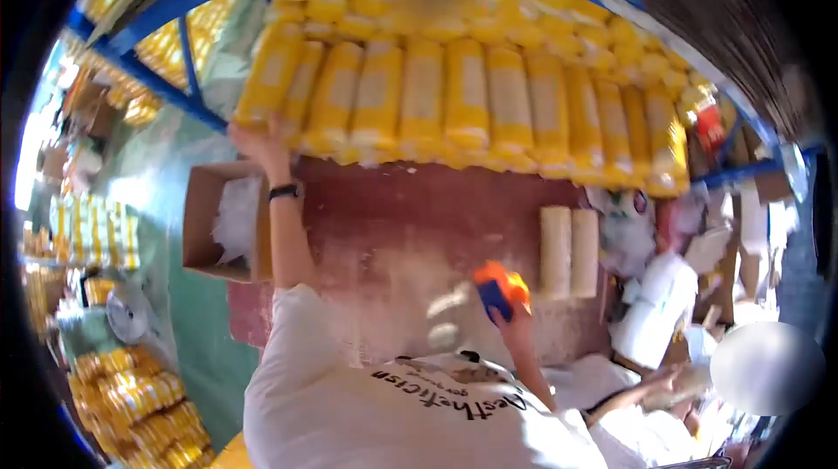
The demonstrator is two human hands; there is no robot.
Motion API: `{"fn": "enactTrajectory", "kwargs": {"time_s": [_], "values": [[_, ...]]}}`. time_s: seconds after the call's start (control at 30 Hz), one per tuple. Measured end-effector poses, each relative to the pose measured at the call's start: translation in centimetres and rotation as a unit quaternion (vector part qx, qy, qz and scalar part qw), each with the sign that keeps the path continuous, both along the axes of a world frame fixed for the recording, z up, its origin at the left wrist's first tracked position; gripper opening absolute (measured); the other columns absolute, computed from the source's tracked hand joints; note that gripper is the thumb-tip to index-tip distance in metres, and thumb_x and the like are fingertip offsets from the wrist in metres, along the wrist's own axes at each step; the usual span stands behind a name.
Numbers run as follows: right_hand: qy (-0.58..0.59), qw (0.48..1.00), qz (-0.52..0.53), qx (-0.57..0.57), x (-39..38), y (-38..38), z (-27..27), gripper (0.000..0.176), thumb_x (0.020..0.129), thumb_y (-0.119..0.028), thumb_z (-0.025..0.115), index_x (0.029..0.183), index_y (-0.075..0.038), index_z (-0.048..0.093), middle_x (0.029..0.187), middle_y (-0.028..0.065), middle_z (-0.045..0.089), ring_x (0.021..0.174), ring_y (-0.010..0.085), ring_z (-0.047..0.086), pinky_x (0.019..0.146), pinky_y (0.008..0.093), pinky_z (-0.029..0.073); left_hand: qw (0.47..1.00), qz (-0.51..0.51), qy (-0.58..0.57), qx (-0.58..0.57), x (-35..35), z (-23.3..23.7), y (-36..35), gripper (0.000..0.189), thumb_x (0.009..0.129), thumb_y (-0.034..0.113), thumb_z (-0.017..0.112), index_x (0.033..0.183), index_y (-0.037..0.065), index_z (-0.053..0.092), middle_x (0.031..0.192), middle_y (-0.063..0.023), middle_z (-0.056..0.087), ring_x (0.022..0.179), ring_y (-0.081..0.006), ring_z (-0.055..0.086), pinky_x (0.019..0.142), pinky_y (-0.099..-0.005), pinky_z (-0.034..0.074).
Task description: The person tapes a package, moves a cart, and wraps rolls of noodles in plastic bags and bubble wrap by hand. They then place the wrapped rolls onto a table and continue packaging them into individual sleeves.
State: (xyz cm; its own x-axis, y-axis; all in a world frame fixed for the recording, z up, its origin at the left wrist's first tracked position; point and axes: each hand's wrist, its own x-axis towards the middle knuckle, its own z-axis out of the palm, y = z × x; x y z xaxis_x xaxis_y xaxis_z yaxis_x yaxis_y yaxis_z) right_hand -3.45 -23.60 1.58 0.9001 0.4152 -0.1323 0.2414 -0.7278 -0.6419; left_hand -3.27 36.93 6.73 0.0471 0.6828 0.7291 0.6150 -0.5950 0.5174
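My left hand (260,144) reaches to the lower end of the leftmost yellow package (269,76), at the left end of a long row of yellow cylindrical packages; its fingers are blurred against the package. A dark band is on that wrist. Lower and to the right, my right hand (515,319) is closed on an orange and blue object (501,290), which looks like a tape dispenser, held above the reddish table (393,207). Small pale items (445,303) lie on the table just left of it.
An open cardboard box (199,224) with clear plastic inside stands left of the table. Two beige rolls (569,252) lie at the table's right. Blue rack beams (179,102) frame the top. Another person's arm (642,390) is at lower right, near white bags (655,312).
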Motion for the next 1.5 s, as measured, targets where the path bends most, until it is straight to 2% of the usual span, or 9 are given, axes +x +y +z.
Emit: {"fn": "enactTrajectory", "kwargs": {"time_s": [0.13, 0.3, 0.57, 0.73, 0.83, 0.93, 1.07, 1.37, 1.5], "values": [[-0.056, 0.974, 0.153, -0.16, 0.9, 2.8, -6.1, 0.026, 0.071, -0.024, 0.067, 0.083, -0.004, 0.055, 0.084, 0.014, 0.059, 0.079, 0.0317, 0.059, 0.068, 0.0436, 0.046, 0.963, -0.259, 0.016, -0.075, -1.9, 2.7, -16.9, 0.06, 0.084, 0.016, 0.065, 0.133, -0.003, 0.034, 0.133, -0.02, 0.036, 0.126, -0.0334, 0.03, 0.104, -0.0427, 0.027], [-0.1, 0.93, 0.274, -0.224, 1.5, 2.8, -7.3, 0.033, 0.077, -0.026, 0.058, 0.101, -0.003, 0.055, 0.096, 0.012, 0.057, 0.094, 0.0288, 0.057, 0.075, 0.0425, 0.048, 0.775, -0.512, 0.215, -0.303, -11.9, -4.5, -30.9, 0.05, 0.078, 0.011, 0.064, 0.124, 0.004, 0.047, 0.128, -0.018, 0.041, 0.119, -0.0354, 0.04, 0.096, -0.0391, 0.038], [-0.231, 0.961, -0.045, -0.141, 14.6, -7.8, 4.8, 0.058, 0.081, -0.018, 0.061, 0.13, 0.001, 0.038, 0.127, 0.0222, 0.041, 0.121, 0.0347, 0.038, 0.1, 0.0429, 0.035, 0.727, -0.495, 0.313, -0.359, -20.7, -2.4, -43.3, 0.037, 0.077, 0.014, 0.065, 0.111, 0.004, 0.054, 0.113, -0.0172, 0.053, 0.105, -0.0358, 0.051, 0.087, -0.0414, 0.045], [-0.561, 0.753, -0.317, 0.131, 12.9, -15.8, 21.0, 0.048, 0.085, -0.014, 0.059, 0.126, 0.002, 0.039, 0.128, 0.0204, 0.04, 0.118, 0.0338, 0.041, 0.099, 0.0469, 0.036, 0.74, -0.448, 0.345, -0.364, -22.2, 1.3, -47.2, 0.036, 0.078, 0.015, 0.064, 0.111, 0.005, 0.055, 0.11, -0.0173, 0.055, 0.103, -0.0361, 0.053, 0.087, -0.0423, 0.044], [-0.664, 0.68, -0.045, 0.309, 9.1, -11.7, 23.2, 0.029, 0.08, -0.01, 0.061, 0.107, -0.005, 0.052, 0.112, 0.0113, 0.053, 0.102, 0.0252, 0.053, 0.089, 0.0467, 0.046, 0.728, -0.472, 0.39, -0.309, -23.6, -1.7, -47.2, 0.035, 0.079, 0.019, 0.062, 0.111, 0.005, 0.055, 0.111, -0.0162, 0.056, 0.102, -0.0353, 0.054, 0.086, -0.0424, 0.044], [-0.559, 0.818, 0.006, 0.138, 10.1, -10.4, 19.3, 0.029, 0.078, -0.019, 0.064, 0.105, -0.012, 0.059, 0.104, 0.0095, 0.059, 0.091, 0.0287, 0.059, 0.088, 0.0458, 0.045, 0.721, -0.491, 0.408, -0.269, -22.7, -1.7, -47.8, 0.035, 0.08, 0.021, 0.061, 0.111, 0.006, 0.056, 0.111, -0.0153, 0.056, 0.102, -0.0344, 0.054, 0.085, -0.0425, 0.045], [-0.045, 0.993, 0.057, -0.093, 16.3, -18.1, 7.8, 0.034, 0.075, -0.034, 0.066, 0.093, -0.005, 0.063, 0.084, 0.0145, 0.062, 0.081, 0.0267, 0.061, 0.076, 0.0423, 0.046, 0.761, -0.441, 0.357, -0.315, -23.6, -1.0, -49.3, 0.033, 0.081, 0.024, 0.06, 0.109, 0.007, 0.056, 0.111, -0.0138, 0.056, 0.103, -0.0328, 0.054, 0.085, -0.0431, 0.045], [0.283, 0.912, 0.296, -0.02, 6.4, -5.0, 1.8, 0.025, 0.089, -0.025, 0.058, 0.093, 0.0, 0.057, 0.07, 0.0071, 0.06, 0.059, 0.0143, 0.06, 0.056, 0.028, 0.049, 0.773, -0.198, 0.241, -0.553, -42.4, -10.0, -57.8, 0.041, 0.084, 0.032, 0.059, 0.116, 0.006, 0.055, 0.109, -0.0178, 0.055, 0.102, -0.0359, 0.052, 0.087, -0.0424, 0.043], [0.179, 0.786, 0.58, -0.115, -3.6, 0.3, 0.6, 0.021, 0.089, -0.022, 0.057, 0.087, -0.001, 0.057, 0.065, 0.0056, 0.058, 0.057, 0.0134, 0.059, 0.053, 0.0278, 0.048, 0.565, -0.065, 0.185, -0.801, -51.9, -8.6, -66.9, 0.053, 0.084, 0.045, 0.051, 0.118, 0.005, 0.057, 0.123, -0.0184, 0.053, 0.111, -0.0314, 0.052, 0.092, -0.0415, 0.042]]}}
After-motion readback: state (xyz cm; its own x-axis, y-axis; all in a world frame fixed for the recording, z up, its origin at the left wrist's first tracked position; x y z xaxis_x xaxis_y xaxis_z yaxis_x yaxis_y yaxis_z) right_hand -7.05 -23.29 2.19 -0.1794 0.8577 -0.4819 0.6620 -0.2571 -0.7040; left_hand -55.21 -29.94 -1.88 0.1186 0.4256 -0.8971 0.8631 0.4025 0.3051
